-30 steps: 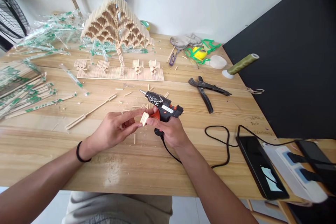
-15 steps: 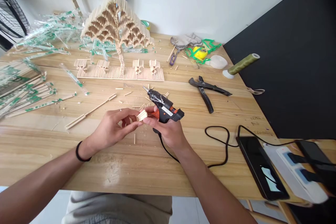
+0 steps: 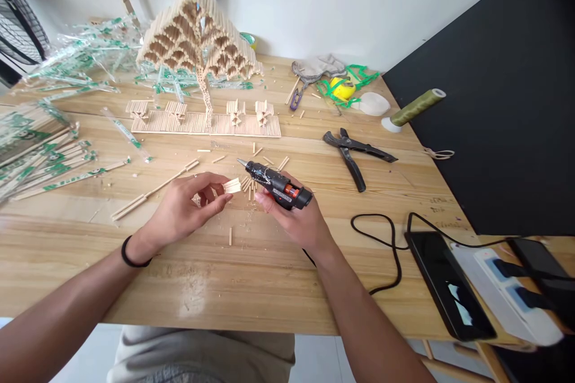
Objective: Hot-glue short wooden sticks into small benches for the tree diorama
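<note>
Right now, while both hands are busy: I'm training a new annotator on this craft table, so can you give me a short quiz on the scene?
1. True or false: the right hand grips the black glue gun with its nozzle pointing to the person's left.
2. What does the left hand pinch in its fingertips? A. a pencil B. a small block of short sticks C. a coin
3. Which black-handled tool lies untouched on the table, to the right of the glue gun?
Key: 1 true; 2 B; 3 the pliers.
</note>
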`<state>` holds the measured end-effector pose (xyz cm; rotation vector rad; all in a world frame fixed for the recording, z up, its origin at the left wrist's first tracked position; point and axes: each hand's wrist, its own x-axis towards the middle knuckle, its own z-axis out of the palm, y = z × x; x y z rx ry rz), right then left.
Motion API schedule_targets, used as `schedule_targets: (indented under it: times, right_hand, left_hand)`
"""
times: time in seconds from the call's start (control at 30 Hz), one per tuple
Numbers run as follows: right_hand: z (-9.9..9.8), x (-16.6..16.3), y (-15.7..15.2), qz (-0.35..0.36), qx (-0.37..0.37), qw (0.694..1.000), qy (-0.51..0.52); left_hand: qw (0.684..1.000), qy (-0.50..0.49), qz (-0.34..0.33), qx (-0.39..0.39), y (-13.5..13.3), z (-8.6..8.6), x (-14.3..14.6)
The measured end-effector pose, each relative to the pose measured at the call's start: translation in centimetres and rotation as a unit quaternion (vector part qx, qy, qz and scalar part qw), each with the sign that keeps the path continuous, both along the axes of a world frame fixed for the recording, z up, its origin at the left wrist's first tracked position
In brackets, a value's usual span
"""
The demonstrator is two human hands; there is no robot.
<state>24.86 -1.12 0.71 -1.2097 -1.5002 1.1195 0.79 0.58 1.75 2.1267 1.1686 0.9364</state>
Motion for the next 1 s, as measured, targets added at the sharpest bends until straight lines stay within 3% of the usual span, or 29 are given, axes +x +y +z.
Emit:
schedule_targets:
  times: [0.17,1.0]
  right_hand:
    - [0.5,0.0,0.0,0.022,0.009,0.998,-0.055]
    - [1.2,1.2,0.1,0.057,0.022,0.993,-0.102]
  left_hand:
    - [1.000,0.007,0.006,-0.004,0.2,0.0,-0.1]
    - [0.998,0.014,0.037,-0.046,0.9,-0.1,-0.4]
